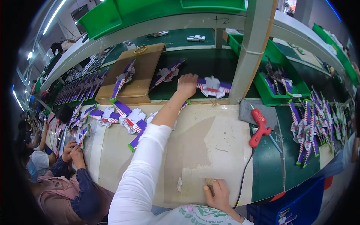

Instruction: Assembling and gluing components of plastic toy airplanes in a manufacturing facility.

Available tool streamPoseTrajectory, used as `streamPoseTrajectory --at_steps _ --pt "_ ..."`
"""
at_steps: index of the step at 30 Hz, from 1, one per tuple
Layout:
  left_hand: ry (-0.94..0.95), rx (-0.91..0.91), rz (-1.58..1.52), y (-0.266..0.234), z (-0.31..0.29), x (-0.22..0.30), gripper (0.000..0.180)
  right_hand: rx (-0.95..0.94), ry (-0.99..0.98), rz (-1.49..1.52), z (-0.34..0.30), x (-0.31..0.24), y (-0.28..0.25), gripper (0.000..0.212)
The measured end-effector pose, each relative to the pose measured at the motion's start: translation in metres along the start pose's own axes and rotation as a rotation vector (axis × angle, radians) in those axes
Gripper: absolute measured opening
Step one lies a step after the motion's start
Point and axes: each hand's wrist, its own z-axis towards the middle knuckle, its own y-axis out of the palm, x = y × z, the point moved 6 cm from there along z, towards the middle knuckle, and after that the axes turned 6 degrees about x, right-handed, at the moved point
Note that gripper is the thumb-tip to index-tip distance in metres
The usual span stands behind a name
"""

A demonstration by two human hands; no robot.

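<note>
My left hand [187, 85] reaches to the far side of the bench, its fingers closed on the purple wing end of a white winged toy piece [212, 89] with red-and-white stripes. Close to the front edge, my right hand [219, 194] rests on the worn bench top [195, 150]. Beige covers sit on its thumb and forefinger; the fingers are loosely bent, thumb apart, with nothing visible in them. Another winged piece [167, 74] lies left of my left hand. Several more winged pieces [131, 120] lie by my left forearm, which partly hides them.
A red glue gun [259, 127] lies on a grey pad at right, its cord running to the front edge. A green bin [268, 98] and piled winged pieces [309, 127] are beyond. A post [245, 56] stands ahead; a brown box [131, 98] at left. A co-worker's hands [74, 153] work at left.
</note>
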Motion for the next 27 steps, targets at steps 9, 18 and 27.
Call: streamPoseTrajectory --at_steps 9,18,27 --pt "-0.617 0.024 0.136 0.002 -0.066 -0.116 0.064 -0.034 -0.016 0.012 0.005 -0.001 -0.002 0.023" --pt "-0.729 -0.168 0.02 -0.002 -0.079 -0.137 0.063 0.005 -0.024 0.101 0.004 0.002 -0.005 0.024" --pt "-0.44 -0.274 0.298 -0.004 -0.076 -0.122 0.089 -0.017 -0.048 0.05 0.003 -0.002 -0.006 0.021"
